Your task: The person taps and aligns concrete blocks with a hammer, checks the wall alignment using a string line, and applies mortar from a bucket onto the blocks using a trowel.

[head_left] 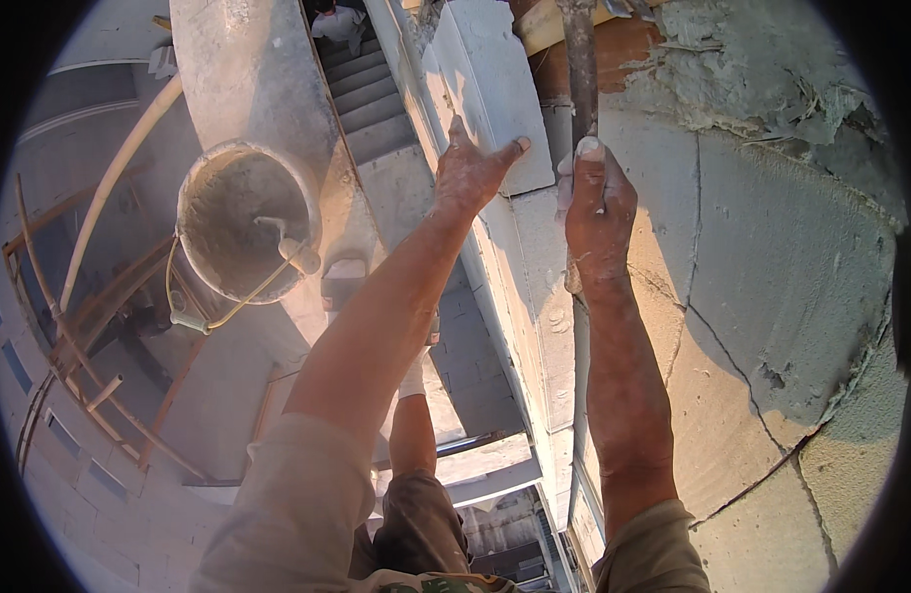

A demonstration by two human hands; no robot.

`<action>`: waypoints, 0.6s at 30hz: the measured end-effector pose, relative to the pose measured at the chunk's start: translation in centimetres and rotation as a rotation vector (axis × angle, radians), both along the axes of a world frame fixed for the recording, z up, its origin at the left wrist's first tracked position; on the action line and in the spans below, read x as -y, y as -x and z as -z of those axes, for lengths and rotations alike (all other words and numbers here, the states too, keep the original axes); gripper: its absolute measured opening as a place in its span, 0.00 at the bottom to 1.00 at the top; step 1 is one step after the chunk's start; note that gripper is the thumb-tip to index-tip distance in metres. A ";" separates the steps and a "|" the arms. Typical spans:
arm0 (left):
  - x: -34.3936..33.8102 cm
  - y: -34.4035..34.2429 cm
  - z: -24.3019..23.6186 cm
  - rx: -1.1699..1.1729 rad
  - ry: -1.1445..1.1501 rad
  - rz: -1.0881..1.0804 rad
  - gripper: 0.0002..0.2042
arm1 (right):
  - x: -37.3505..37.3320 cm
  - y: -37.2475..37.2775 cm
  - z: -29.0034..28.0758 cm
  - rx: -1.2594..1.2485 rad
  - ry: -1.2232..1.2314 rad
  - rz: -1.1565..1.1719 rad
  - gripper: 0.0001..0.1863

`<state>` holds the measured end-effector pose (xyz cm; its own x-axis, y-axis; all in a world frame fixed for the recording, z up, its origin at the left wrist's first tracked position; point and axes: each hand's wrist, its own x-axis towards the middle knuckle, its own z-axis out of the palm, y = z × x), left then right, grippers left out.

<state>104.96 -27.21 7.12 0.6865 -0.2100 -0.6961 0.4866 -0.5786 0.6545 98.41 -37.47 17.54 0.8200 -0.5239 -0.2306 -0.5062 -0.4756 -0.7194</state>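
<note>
My left hand (470, 170) lies with thumb and forefinger spread against a pale, smooth block (490, 84) on top of the wall. My right hand (601, 210) is wrapped round the lower end of a long, worn, grey-brown bar (580, 69). The bar's upper end runs out of the picture, so its kind is hidden. To the left, a bucket (187, 198) with grey mortar inside stands on a concrete ledge (233, 59). A tool with a pale rounded handle (299, 255) rests at the bucket's rim, beside its wire bail.
A wall of light blocks (772, 257) with dark joints fills the right side, rough mortar (762, 59) above. Stairs (369, 99) drop away beyond the ledge, with another person (339, 25) on them. Wooden poles (110, 203) and deep drops lie left and below.
</note>
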 end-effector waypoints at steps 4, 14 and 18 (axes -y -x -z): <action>1.5 -1.5 -0.1 0.045 0.039 -0.023 0.50 | 0.5 0.3 -0.1 0.070 -0.036 -0.026 0.24; 2.0 -1.3 -0.3 0.062 0.014 -0.040 0.42 | 1.0 0.1 4.3 -0.354 0.087 -0.030 0.28; 2.0 -1.2 -0.5 0.053 -0.039 -0.010 0.43 | 0.5 1.0 2.1 -0.132 0.025 -0.029 0.26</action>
<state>106.19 -29.21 7.64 0.7242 -0.1766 -0.6666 0.4580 -0.5995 0.6564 97.43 -37.97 15.42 0.7985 -0.5071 -0.3244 -0.5811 -0.5086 -0.6353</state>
